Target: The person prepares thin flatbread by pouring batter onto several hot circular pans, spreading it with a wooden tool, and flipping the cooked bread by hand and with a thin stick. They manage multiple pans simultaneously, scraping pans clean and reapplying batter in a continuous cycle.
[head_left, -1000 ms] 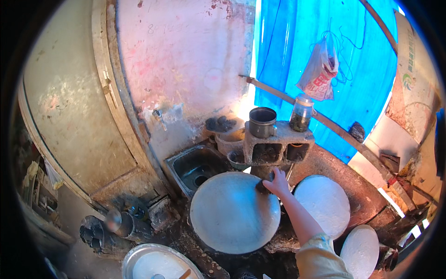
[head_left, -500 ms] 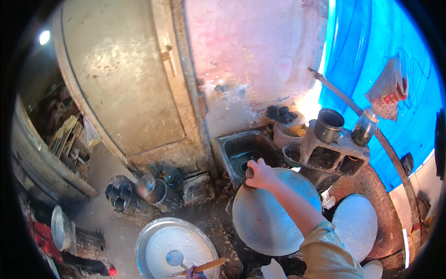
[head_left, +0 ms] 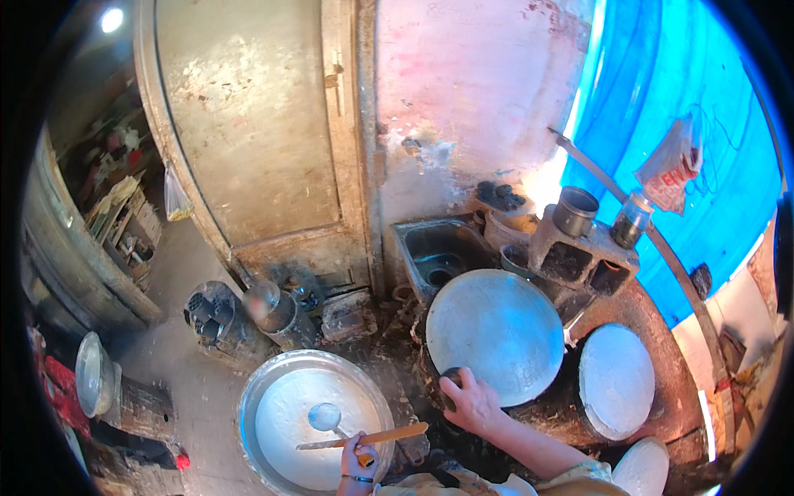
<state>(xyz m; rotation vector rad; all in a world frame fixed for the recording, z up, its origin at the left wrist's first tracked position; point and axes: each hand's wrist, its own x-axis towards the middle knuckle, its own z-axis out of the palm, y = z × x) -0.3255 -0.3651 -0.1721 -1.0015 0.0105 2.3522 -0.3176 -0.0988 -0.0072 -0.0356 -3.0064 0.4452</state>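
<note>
My left hand point(head_left: 361, 459) is closed round a flat blade with a long wooden handle point(head_left: 399, 432), held over a wide metal basin point(head_left: 379, 405) of white batter point(head_left: 285, 420). A ladle point(head_left: 324, 416) with a round bowl lies over the batter, its handle running up to that same hand. My right hand point(head_left: 478, 405) grips a dark rounded lump point(head_left: 450, 388), too dark to name, at the near left rim of a large round grey griddle point(head_left: 496, 331). The griddle's surface looks bare. Right of it, a white layer covers a second round plate point(head_left: 616, 382).
Behind the griddle are a dark sink point(head_left: 442, 252) and a block stand point(head_left: 583, 252) bearing a metal pot point(head_left: 576, 212) and a glass jar point(head_left: 632, 220). Sooty cylindrical stoves point(head_left: 219, 318) stand left. Another white round point(head_left: 643, 471) lies near right. A blue sheet point(head_left: 662, 91) hangs behind.
My right hand has moved with the dark lump from the griddle's far left rim to its near left. My left hand and the wooden handle have come further into view.
</note>
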